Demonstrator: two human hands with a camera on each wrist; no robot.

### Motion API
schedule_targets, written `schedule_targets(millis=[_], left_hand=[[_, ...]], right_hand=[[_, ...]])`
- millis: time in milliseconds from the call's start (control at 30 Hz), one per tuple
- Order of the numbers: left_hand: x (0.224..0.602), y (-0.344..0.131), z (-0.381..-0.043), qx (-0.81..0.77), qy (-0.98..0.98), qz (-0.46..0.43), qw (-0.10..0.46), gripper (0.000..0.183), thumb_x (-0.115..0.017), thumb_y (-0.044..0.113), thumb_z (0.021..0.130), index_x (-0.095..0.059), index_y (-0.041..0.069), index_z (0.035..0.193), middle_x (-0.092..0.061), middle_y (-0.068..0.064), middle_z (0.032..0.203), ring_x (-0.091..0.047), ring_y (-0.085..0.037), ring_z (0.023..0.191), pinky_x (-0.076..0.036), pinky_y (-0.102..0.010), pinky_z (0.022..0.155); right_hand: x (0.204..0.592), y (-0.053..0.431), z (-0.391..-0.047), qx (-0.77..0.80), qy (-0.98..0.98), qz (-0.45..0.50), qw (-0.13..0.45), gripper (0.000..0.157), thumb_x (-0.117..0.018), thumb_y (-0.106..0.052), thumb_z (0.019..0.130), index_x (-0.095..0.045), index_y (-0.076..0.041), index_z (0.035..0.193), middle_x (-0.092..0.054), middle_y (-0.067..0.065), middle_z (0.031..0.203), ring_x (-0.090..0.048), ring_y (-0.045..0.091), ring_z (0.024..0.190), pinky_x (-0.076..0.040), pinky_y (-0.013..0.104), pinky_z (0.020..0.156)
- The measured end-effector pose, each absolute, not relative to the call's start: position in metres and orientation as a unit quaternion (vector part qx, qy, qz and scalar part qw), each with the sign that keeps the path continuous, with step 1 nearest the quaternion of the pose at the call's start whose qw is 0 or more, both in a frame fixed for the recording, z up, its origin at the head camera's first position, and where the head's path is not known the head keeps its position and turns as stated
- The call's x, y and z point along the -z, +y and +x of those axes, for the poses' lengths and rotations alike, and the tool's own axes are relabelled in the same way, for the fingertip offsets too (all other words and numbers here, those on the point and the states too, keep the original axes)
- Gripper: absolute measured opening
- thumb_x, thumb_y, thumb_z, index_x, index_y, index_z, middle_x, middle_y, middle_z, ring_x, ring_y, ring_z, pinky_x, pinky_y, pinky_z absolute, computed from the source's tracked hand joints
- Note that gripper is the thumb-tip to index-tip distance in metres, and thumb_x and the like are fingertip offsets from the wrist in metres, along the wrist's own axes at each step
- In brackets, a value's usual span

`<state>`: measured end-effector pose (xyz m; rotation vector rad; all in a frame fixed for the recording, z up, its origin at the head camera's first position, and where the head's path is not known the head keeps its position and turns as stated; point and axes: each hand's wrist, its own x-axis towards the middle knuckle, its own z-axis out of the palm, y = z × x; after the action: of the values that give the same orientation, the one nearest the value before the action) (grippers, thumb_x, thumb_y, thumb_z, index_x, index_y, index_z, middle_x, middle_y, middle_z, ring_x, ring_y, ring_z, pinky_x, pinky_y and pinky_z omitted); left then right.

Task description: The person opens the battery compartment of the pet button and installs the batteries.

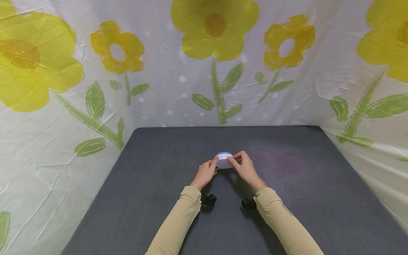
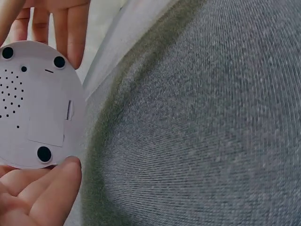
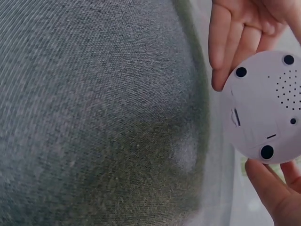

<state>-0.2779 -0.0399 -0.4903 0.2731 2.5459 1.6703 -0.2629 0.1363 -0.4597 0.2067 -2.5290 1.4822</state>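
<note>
A round white plastic device [image 1: 224, 161] with a blue upper edge is held off the grey table between both hands. Its underside [image 2: 44, 99] faces the left wrist view, with black round feet, a patch of small holes and a rectangular cover. My left hand [image 1: 205, 173] pinches the left rim, thumb on the near side and fingers partly hidden beneath. On the right rim my right hand [image 1: 248, 170] grips with thumb and bent forefinger. The right wrist view shows the same underside [image 3: 254, 113], cut off at the image edge. Its upper face is mostly hidden.
The dark grey cloth-covered table [image 1: 159, 159] spreads around the hands. Behind and beside it hangs a pale curtain [image 1: 165, 78] printed with yellow flowers. Black wrist cameras [image 1: 208, 199] sit at the inner sides of both sleeved wrists, low over the table.
</note>
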Motion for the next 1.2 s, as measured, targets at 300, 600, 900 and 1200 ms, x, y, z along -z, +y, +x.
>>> schedule_targets(millis=[300,600,900,1200], left_hand=[[0.485,-0.043,-0.279,-0.539,0.831,0.128,0.048,0.066,-0.050,0.054,0.090,-0.053,-0.002,0.124,-0.064,-0.014,0.109,-0.063,-0.021,0.094,-0.051,-0.034,0.081],[0.489,-0.045,-0.284,-0.598,0.782,0.173,0.036,0.065,-0.066,0.035,0.087,-0.043,-0.002,0.135,-0.050,-0.018,0.130,-0.050,-0.020,0.117,-0.043,-0.031,0.093],[0.504,-0.041,-0.281,-0.581,0.798,0.162,0.007,0.071,-0.077,0.027,0.077,-0.041,0.004,0.135,-0.048,-0.013,0.134,-0.044,-0.017,0.123,-0.038,-0.032,0.098],[0.512,-0.034,-0.277,-0.506,0.852,0.137,-0.011,0.068,-0.077,0.030,0.077,-0.045,0.006,0.133,-0.048,-0.016,0.132,-0.043,-0.020,0.123,-0.035,-0.039,0.101]], right_hand=[[0.441,0.149,-0.254,-0.631,-0.773,0.059,-0.013,0.072,-0.069,-0.018,0.085,-0.028,0.007,0.139,-0.032,0.024,0.139,-0.041,0.036,0.122,-0.039,0.044,0.097],[0.430,0.158,-0.253,-0.615,-0.778,0.113,-0.066,0.064,-0.069,-0.011,0.085,-0.036,0.012,0.134,-0.026,0.028,0.143,-0.040,0.039,0.123,-0.037,0.046,0.098],[0.463,0.155,-0.272,-0.536,-0.833,0.135,-0.040,0.071,-0.075,-0.004,0.076,-0.037,0.008,0.135,-0.045,0.025,0.131,-0.048,0.037,0.116,-0.042,0.047,0.093],[0.474,0.150,-0.274,-0.429,-0.896,0.113,-0.011,0.070,-0.077,-0.002,0.073,-0.041,0.010,0.131,-0.050,0.026,0.126,-0.050,0.036,0.114,-0.040,0.046,0.095]])
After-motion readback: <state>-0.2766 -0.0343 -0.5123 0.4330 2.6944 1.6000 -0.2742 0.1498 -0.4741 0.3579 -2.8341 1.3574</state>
